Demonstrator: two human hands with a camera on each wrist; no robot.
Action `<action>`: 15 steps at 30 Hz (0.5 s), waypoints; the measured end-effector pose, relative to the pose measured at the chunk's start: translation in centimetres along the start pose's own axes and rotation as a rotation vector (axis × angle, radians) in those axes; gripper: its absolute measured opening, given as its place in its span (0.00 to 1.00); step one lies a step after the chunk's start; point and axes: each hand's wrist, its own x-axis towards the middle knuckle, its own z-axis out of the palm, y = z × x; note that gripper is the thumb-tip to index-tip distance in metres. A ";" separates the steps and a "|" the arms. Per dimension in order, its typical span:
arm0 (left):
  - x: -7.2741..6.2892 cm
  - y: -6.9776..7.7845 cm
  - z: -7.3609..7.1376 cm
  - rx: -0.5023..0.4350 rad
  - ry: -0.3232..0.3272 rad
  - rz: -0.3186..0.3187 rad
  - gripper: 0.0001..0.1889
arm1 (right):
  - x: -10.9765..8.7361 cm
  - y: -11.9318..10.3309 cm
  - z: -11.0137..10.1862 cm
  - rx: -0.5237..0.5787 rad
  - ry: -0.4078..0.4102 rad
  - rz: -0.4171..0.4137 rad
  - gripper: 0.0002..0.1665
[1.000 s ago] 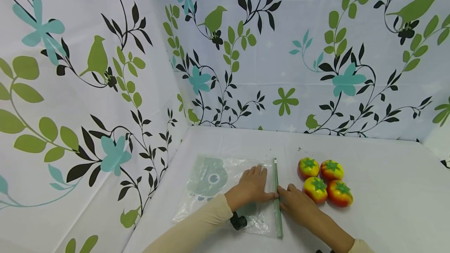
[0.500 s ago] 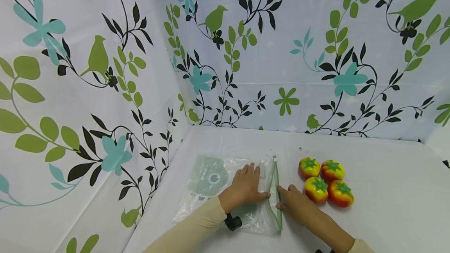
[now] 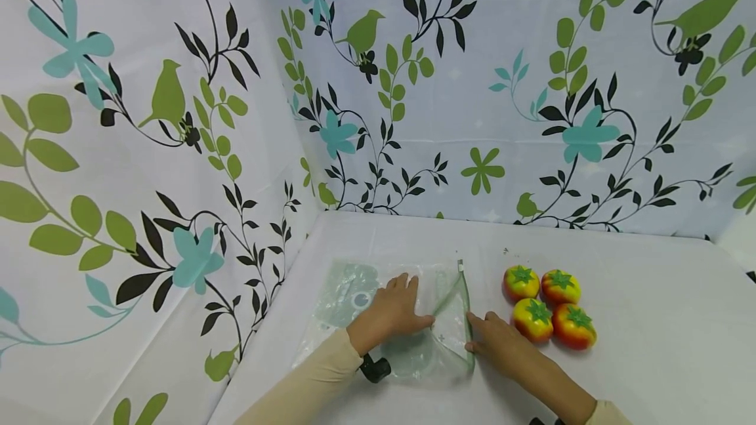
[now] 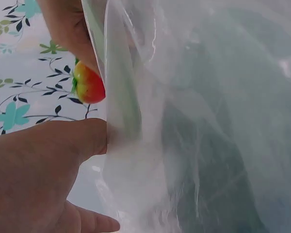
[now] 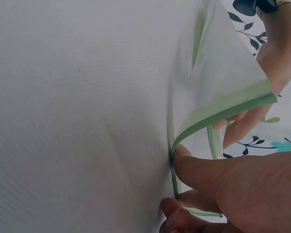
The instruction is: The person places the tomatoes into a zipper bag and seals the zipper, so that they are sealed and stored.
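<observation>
A clear plastic zip-top bag point(image 3: 345, 290) with a pale green printed figure lies flat, its green-edged mouth to the right. My left hand point(image 3: 392, 310) is spread over it, thumb at the upper layer's edge, which is drawn back into a peak. The left wrist view has that thumb point(image 4: 94, 136) against the film. My right hand point(image 3: 502, 346) pinches the opposite green edge with thumb point(image 5: 184, 153) and finger. Between the hands the mouth gapes in a triangle. Part of the print is hidden under my left hand.
Several red-and-yellow fruits point(image 3: 533, 320) with green star-shaped tops sit just beyond my right hand. A white-covered table point(image 3: 661, 346) lies underneath. Patterned cloth walls point(image 3: 484, 84) rise behind and at the left. A black wrist camera point(image 3: 375, 369) sits under my left wrist.
My left hand has slid left, drawing the bag's upper edge away from the lower one, so the mouth has opened from a narrow line to a triangle. My right hand has stayed put.
</observation>
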 end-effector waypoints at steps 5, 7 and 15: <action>-0.5 -1.5 -0.5 -0.072 -0.016 -0.013 0.48 | -0.2 0.0 -0.1 0.000 0.012 -0.018 0.37; -0.6 -1.9 -0.7 -0.097 -0.018 -0.014 0.47 | -0.2 0.0 -0.1 0.005 0.008 -0.014 0.37; -1.1 -3.0 -1.0 -0.143 -0.035 -0.017 0.45 | -0.1 0.0 -0.3 0.007 -0.016 0.002 0.37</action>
